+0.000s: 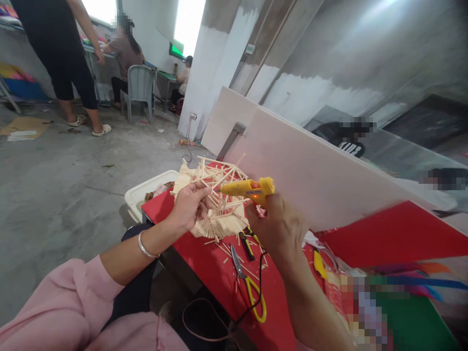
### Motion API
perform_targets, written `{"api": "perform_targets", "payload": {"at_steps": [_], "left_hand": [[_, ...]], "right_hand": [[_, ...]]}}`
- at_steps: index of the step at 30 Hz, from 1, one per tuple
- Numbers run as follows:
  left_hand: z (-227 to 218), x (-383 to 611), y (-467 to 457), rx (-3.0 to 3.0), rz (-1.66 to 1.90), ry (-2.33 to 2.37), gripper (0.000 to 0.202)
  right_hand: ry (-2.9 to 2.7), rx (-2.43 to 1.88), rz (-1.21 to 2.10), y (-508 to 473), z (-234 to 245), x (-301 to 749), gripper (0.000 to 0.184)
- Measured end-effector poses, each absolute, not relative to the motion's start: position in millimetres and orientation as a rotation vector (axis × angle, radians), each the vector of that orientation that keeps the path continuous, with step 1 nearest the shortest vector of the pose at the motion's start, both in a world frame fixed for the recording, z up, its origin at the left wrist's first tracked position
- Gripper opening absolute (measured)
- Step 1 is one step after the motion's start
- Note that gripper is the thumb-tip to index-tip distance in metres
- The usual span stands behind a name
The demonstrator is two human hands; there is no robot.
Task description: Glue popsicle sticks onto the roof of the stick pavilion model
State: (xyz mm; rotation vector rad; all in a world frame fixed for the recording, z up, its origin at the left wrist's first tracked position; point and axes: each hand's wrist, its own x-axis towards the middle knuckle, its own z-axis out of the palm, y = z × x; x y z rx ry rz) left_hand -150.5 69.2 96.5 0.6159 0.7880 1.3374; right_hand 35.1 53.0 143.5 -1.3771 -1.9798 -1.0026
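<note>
A yellow hot glue gun (pixel 243 188) is gripped in my right hand (pixel 283 222), its small light glowing orange. Its nozzle points left, close to the fingertips of my left hand (pixel 192 202). Those fingers pinch a thin wooden stick (pixel 208 187) on the near side of a model built of pale sticks (pixel 219 224). The model has an open frame on top and a fringe of closely laid sticks around its base. My left fingers hide part of the frame. A black cord hangs below my right hand.
On the red table (pixel 204 263) lie yellow-handled scissors (pixel 248 285), a black-and-yellow tool (pixel 246 246) and stick offcuts. A white bin (pixel 137 195) stands left of the table. White boards (pixel 292 170) rise behind it. Several people sit or stand farther off.
</note>
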Motion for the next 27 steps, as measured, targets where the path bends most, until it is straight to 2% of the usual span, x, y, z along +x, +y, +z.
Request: {"api": "perform_targets", "payload": {"at_steps": [27], "left_hand": [[92.4,-149.4,71.6,0.624,1.380,0.740,0.021]], "right_hand": [[-1.984,-1.335,-1.094,57.7,135.5,32.0,0.016]]}}
